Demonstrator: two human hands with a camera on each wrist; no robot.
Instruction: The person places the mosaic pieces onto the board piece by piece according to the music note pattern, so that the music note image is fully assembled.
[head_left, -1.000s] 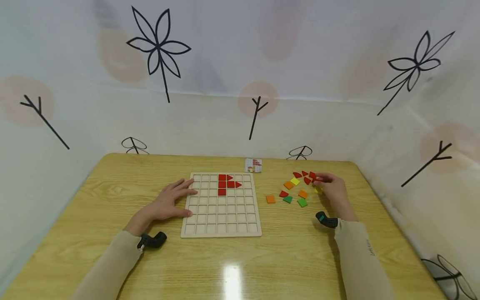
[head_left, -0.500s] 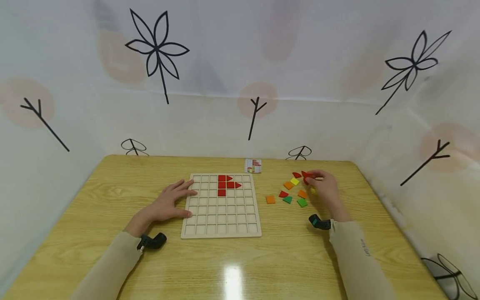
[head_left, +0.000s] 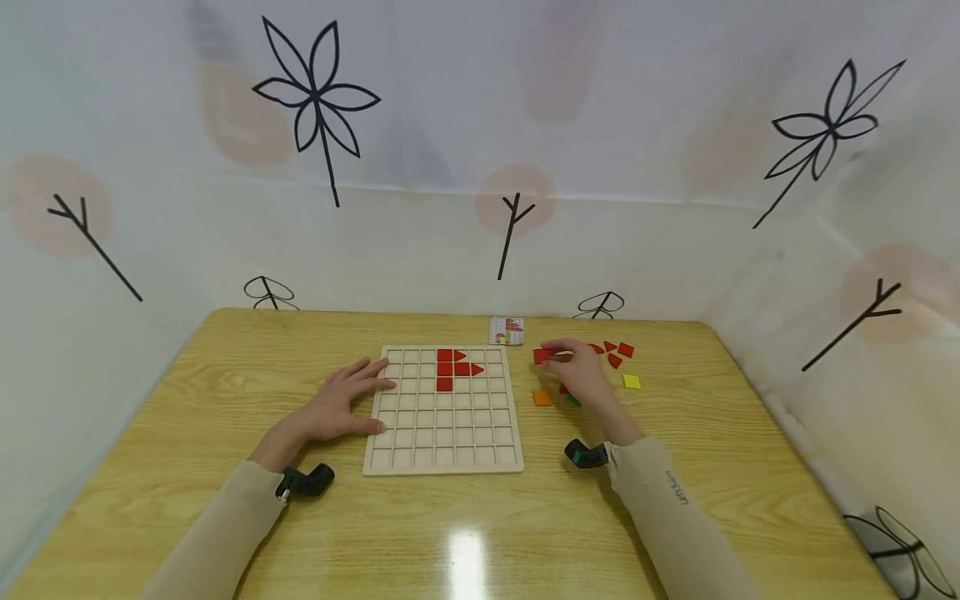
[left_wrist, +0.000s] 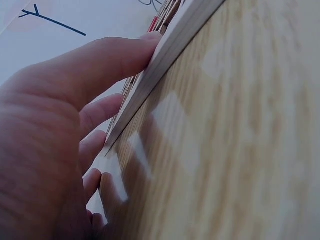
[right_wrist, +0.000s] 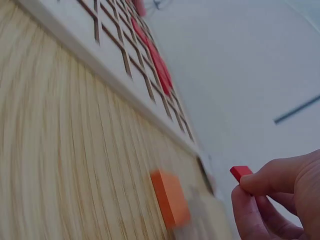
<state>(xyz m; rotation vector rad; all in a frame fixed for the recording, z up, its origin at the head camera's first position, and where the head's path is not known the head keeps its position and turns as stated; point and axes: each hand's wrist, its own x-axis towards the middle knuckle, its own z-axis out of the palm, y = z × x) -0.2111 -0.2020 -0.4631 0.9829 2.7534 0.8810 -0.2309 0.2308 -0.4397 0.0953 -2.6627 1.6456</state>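
My right hand (head_left: 581,375) pinches a red square tile (head_left: 542,357) between thumb and fingers, just beyond the right edge of the wooden grid board (head_left: 443,433). In the right wrist view, that red tile (right_wrist: 241,172) sticks out past the fingertips, raised off the table. My left hand (head_left: 333,404) rests along the board's left side with fingers spread; its thumb (left_wrist: 135,52) touches the rim. Several red pieces (head_left: 445,369), squares and pointed ones, sit in the board's upper cells.
A small picture card (head_left: 507,331) lies behind the board. Loose red pieces (head_left: 626,350), a yellow square (head_left: 632,382) and an orange square (head_left: 542,398) lie to the right; the right hand partly covers others. Behind the table hangs a patterned cloth (head_left: 420,250).
My right hand has moved left from the loose pieces toward the board, carrying the red square tile. The left hand and the board stay in place.
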